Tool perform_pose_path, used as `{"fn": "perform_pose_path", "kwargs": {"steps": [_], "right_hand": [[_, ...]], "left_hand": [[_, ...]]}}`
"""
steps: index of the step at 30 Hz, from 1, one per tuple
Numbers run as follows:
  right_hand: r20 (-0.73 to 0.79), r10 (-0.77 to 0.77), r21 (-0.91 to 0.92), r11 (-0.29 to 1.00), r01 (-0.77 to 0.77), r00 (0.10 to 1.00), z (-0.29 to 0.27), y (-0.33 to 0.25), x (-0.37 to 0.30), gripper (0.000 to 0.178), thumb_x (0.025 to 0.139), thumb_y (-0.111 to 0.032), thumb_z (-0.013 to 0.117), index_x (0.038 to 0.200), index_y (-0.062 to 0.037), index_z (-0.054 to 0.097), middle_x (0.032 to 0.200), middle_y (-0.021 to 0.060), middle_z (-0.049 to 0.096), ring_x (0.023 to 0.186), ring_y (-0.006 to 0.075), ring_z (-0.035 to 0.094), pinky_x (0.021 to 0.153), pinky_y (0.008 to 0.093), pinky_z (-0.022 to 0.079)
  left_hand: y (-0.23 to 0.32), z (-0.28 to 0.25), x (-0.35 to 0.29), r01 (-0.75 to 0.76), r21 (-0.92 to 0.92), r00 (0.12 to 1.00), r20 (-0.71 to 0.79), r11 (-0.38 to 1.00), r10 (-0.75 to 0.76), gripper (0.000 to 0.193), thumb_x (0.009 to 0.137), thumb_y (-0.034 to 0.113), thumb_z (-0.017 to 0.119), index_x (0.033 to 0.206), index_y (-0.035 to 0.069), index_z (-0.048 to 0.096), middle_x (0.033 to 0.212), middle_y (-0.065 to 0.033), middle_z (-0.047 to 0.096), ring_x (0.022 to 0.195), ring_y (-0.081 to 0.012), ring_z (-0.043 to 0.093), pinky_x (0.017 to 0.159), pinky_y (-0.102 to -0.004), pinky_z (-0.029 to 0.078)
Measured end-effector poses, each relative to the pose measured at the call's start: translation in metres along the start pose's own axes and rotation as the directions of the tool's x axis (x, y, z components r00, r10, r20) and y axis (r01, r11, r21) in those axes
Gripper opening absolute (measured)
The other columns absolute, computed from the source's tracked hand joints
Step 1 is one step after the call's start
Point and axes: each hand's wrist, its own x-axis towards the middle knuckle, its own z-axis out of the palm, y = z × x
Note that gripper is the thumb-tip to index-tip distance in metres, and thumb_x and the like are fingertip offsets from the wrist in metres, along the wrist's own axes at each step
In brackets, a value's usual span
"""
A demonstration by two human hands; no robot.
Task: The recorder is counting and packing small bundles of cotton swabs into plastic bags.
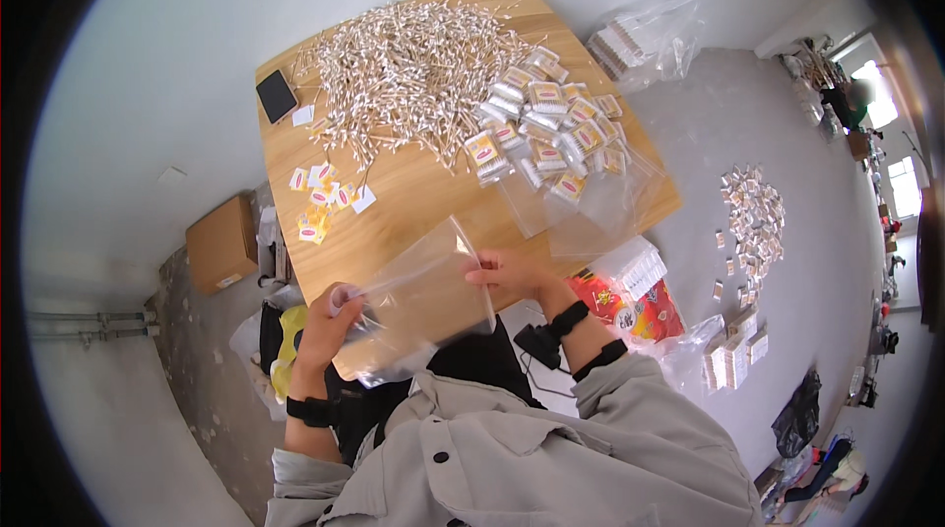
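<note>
Starting from the left, a brown cardboard box (221, 246) is set near the wooden table (448, 204). A dark-screened phone (277, 96) is laid at the table's left edge, perhaps to be kept out of the heap. Below it, small printed cards (320, 196) are scattered, seemingly within easy reach. By the left hand (332, 318), curled nearly closed, one side of a clear plastic bag (421, 276) is gripped over the table's near edge. Loose cotton swabs (399, 69) are heaped at the far side, likely so that space is left for the hands. The bag's other side is pinched between thumb and fingers of the right hand (509, 273); held at both sides, the film is probably kept spread. Filled swab packets (547, 97) are piled at the right, seemingly grouped as a separate lot.
</note>
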Motion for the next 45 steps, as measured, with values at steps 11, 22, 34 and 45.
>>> {"fn": "perform_pose_path", "kwargs": {"steps": [11,22,34,45], "right_hand": [[-0.534,-0.595,-0.532,0.789,0.309,0.600,0.100,-0.026,-0.011,0.035,0.080,-0.013,0.064,0.113,-0.0040,0.055,0.088,0.0086,0.059,0.075,0.0182,0.061,0.062,0.0292,0.049],[-0.321,-0.401,0.075,0.892,0.445,0.858,0.094,-0.034,-0.027,0.040,0.085,0.000,0.054,0.124,-0.0002,0.044,0.116,0.0117,0.052,0.106,0.0207,0.058,0.086,0.0298,0.049],[-0.357,-0.318,0.095,0.923,0.373,0.878,0.088,-0.034,-0.029,0.038,0.087,-0.011,0.064,0.119,0.0016,0.047,0.109,0.0098,0.055,0.097,0.0133,0.058,0.082,0.0261,0.049],[-0.430,-0.202,0.202,0.929,0.312,0.880,0.089,-0.025,-0.023,0.027,0.091,-0.021,0.059,0.103,0.0035,0.059,0.087,0.0043,0.062,0.078,0.0077,0.059,0.070,0.0220,0.050]], "left_hand": [[0.023,0.110,0.017,-0.195,0.132,0.961,-0.173,0.972,0.216,0.038,0.076,0.018,0.075,0.101,-0.001,0.053,0.088,-0.0080,0.061,0.081,-0.0160,0.059,0.069,-0.0281,0.048],[0.027,0.110,0.012,-0.124,-0.188,0.980,-0.176,0.974,0.091,0.011,0.089,0.006,0.058,0.095,-0.003,0.055,0.091,-0.0100,0.065,0.084,-0.0120,0.063,0.071,-0.0233,0.049],[0.043,0.104,-0.001,-0.263,0.302,0.930,-0.174,0.916,0.324,0.011,0.079,0.004,0.067,0.087,-0.002,0.064,0.076,-0.0086,0.061,0.064,-0.0165,0.060,0.060,-0.0258,0.046],[0.014,0.106,0.013,-0.010,-0.267,0.996,0.079,0.964,0.032,0.011,0.083,0.004,0.065,0.092,-0.003,0.063,0.080,-0.0041,0.064,0.074,-0.0094,0.058,0.072,-0.0231,0.047]]}}
